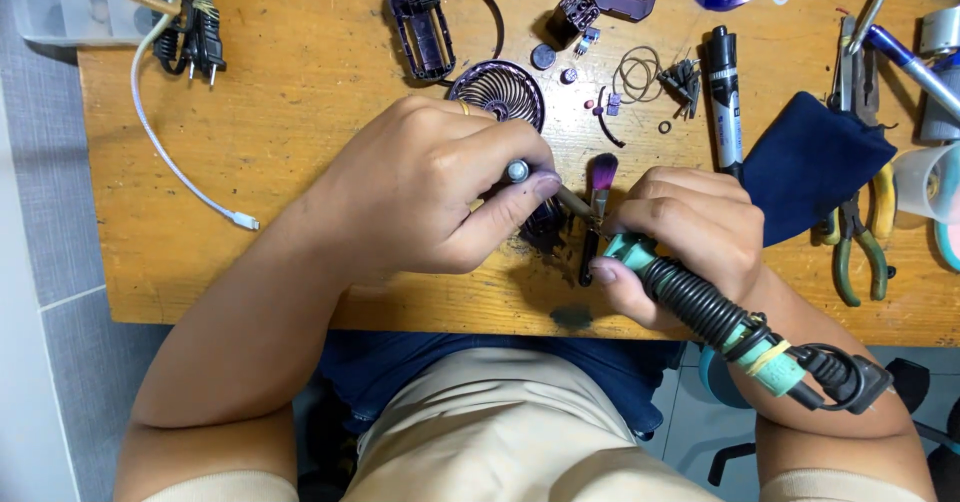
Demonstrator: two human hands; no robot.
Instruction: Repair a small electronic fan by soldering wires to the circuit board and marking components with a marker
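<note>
- Left hand (430,187) fingers clamp a thin metal tool (545,187); right hand (690,237) grips the soldering iron (640,257).
- Dark part (545,227) between them on tabletop (300,112); work looks midway.
- Fan grille (497,92) at 12 o'clock, unassembled.

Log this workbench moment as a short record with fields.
surface: wooden table
left hand: grips a thin metal-tipped tool
right hand: holds a teal soldering iron with coiled black cord
between hands: small brush with purple bristles
behind hands: round fan grille
right side: dark blue cloth, pliers, black marker
left side: white cable
</note>
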